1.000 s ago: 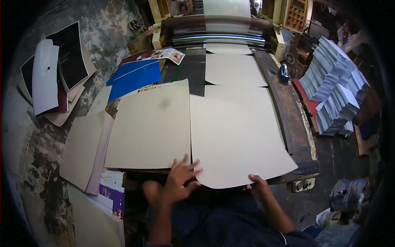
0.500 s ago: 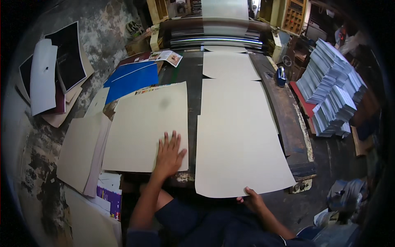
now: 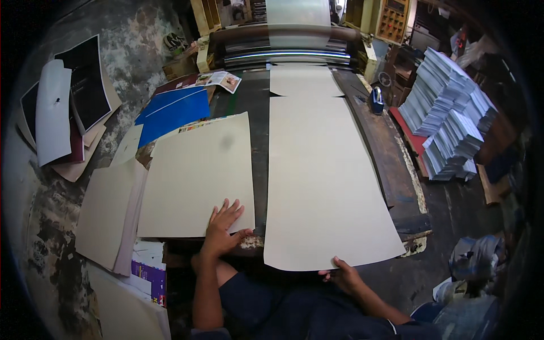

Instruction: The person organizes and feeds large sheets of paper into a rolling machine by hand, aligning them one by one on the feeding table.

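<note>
My right hand [image 3: 344, 276] grips the near edge of a large cream paper sheet [image 3: 323, 187], thumb on top and fingers beneath. The sheet lies lengthwise on the machine's dark feed table [image 3: 241, 93], its far part close to another sheet [image 3: 306, 79] by the metal rollers [image 3: 288, 56]. To the left, my left hand [image 3: 224, 224] rests with fingers spread on the near right corner of a stack of cream sheets [image 3: 192, 170]; nothing is held in it.
Bundled white paper stacks [image 3: 439, 107] stand on the right beside a blue tape dispenser [image 3: 377, 100]. Blue sheets [image 3: 175, 113] lie at the far left of the table. More cream sheets [image 3: 107, 209] lean at the left. A control panel [image 3: 396, 20] is at the back right.
The held sheet has moved farther forward over the one ahead, covering more of it. My left hand has slid back toward the stack's near edge. The view has shifted slightly.
</note>
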Tool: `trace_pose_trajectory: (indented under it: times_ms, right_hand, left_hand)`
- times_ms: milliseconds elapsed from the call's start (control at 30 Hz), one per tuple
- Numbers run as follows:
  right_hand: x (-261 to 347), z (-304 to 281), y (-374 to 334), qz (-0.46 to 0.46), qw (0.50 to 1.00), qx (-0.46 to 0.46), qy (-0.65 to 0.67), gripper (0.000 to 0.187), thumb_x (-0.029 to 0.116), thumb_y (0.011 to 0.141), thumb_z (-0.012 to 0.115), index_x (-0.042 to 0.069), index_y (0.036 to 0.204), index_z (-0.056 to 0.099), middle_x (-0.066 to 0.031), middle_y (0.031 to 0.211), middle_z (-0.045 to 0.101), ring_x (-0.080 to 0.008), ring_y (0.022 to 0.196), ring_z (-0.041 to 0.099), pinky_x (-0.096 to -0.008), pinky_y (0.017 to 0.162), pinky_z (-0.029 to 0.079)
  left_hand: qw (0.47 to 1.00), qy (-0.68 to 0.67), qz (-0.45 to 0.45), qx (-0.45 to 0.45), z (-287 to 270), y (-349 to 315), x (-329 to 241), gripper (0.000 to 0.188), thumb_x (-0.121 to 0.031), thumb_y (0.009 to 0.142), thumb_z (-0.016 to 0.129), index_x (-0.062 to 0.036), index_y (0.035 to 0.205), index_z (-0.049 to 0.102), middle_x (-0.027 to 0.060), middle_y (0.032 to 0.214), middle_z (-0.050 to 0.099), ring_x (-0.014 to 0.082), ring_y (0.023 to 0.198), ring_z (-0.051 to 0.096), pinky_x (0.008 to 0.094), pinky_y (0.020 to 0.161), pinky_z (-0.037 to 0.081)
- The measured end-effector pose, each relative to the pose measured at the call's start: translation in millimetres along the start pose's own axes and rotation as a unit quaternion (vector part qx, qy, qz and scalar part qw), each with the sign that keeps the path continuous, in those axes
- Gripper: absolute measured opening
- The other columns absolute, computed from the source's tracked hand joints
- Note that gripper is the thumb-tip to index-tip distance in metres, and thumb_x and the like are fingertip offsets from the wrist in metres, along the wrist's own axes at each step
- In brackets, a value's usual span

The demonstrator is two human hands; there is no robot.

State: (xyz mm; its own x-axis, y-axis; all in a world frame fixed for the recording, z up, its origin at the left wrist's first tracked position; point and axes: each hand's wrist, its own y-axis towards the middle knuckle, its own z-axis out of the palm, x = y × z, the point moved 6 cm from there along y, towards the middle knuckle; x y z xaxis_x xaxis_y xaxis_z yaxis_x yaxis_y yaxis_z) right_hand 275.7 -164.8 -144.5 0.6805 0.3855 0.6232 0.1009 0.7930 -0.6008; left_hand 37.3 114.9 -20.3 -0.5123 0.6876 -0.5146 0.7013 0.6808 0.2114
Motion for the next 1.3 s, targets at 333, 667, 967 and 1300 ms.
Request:
trace_pose_trajectory:
  times_ms: [333, 667, 967, 1300]
  right_hand:
    - [25.9, -0.6, 42.5, -0.012, 0.998, -0.023, 0.057, 0.049, 0.043, 0.098, 0.046, 0.0, 0.12, 0.046, -0.0204, 0.094, 0.064, -0.0235, 0.079, 0.06, -0.0413, 0.08, 0.048]
    - [49.4, -8.7, 82.6, -0.118, 0.985, -0.021, 0.125, 0.051, 0.051, 0.095, 0.047, 0.004, 0.118, 0.049, -0.0111, 0.106, 0.065, -0.0197, 0.079, 0.06, -0.0385, 0.076, 0.052]
    - [68.0, -11.6, 64.2, -0.166, 0.976, -0.029, 0.134, 0.057, 0.042, 0.098, 0.047, 0.009, 0.143, 0.035, -0.0132, 0.122, 0.059, -0.0195, 0.084, 0.061, -0.0386, 0.076, 0.053]
    - [74.6, -1.9, 53.6, -0.132, 0.991, -0.005, 0.034, 0.038, 0.021, 0.085, 0.062, -0.003, 0.112, 0.052, -0.0117, 0.095, 0.061, -0.0199, 0.077, 0.06, -0.0354, 0.067, 0.049]
  left_hand:
    - [0.975, -0.104, -0.148, -0.131, -3.3, -1.2, 8.3, 0.043, -0.039, 0.102, 0.038, -0.0135, 0.121, 0.066, 0.0061, 0.123, 0.065, 0.0245, 0.133, 0.046, 0.049, 0.115, 0.014]
    - [0.958, -0.047, -0.142, -0.246, 8.1, -13.4, -18.7, 0.03, -0.031, 0.096, 0.058, -0.0049, 0.108, 0.068, 0.0078, 0.115, 0.068, 0.0339, 0.123, 0.053, 0.0513, 0.111, 0.025]
    - [0.934, -0.129, -0.132, -0.307, -14.4, -29.2, -48.7, 0.029, -0.033, 0.093, 0.062, -0.0057, 0.097, 0.072, 0.014, 0.098, 0.071, 0.0298, 0.099, 0.065, 0.0477, 0.105, 0.032]
    - [0.983, -0.157, 0.093, 0.008, 17.6, -26.3, -89.8, 0.033, -0.047, 0.085, 0.067, -0.0182, 0.098, 0.074, 0.004, 0.115, 0.069, 0.0287, 0.133, 0.046, 0.0597, 0.114, 0.012]
